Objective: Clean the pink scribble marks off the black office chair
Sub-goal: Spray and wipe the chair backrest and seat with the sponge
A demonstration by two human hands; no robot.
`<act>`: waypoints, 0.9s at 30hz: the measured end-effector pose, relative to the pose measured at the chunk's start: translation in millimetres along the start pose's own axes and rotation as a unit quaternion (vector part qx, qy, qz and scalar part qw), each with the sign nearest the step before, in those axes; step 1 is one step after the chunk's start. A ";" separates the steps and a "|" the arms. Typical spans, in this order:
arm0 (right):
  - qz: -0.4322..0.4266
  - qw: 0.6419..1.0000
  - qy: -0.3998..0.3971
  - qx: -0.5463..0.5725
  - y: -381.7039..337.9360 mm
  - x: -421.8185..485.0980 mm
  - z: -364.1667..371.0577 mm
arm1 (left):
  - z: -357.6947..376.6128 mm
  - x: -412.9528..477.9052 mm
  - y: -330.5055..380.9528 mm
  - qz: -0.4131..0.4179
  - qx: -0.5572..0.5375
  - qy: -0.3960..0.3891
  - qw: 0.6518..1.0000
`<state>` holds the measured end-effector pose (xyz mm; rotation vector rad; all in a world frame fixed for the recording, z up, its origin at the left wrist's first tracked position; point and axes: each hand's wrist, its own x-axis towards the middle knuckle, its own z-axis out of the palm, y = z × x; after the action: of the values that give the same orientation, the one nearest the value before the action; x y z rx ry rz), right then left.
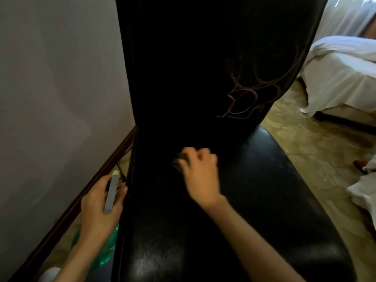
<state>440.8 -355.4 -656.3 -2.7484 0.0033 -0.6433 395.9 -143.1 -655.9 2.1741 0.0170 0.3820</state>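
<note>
Spray bottle (110,192) gripped by left hand (97,208); dark blurred pad (180,162) pinched by right hand (201,176), low on chair (268,180). Pink scribbles (244,98) up-right: pad best pressed there, short strokes.

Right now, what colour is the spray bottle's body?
Translucent green; the spray bottle shows best in the head view, under the left hand.

The backrest (183,68) blocks 12 o'clock. The wall (50,88) crowds the seat (264,200) at 9 o'clock, leaving a narrow gap. Open floor (305,149) lies at 3 o'clock, the bed (335,78) beyond at 2.
</note>
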 end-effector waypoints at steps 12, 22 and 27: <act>-0.082 0.992 -0.075 -0.060 0.1 24.8 35.8 | 11.9 6.0 -9.9 -0.019 0.026 -0.024 0.999; 0.282 0.952 -0.081 -0.085 215.2 23.1 -69.6 | 15.4 2.9 -3.5 -0.008 0.027 -0.021 0.999; 0.041 0.999 0.019 -0.015 18.7 -35.3 -49.0 | 13.9 3.9 -6.3 -0.010 0.033 -0.024 0.999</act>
<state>389.1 -385.5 -635.8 -2.7470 0.1345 -0.6785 404.3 -149.7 -667.5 2.2463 0.0237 0.3213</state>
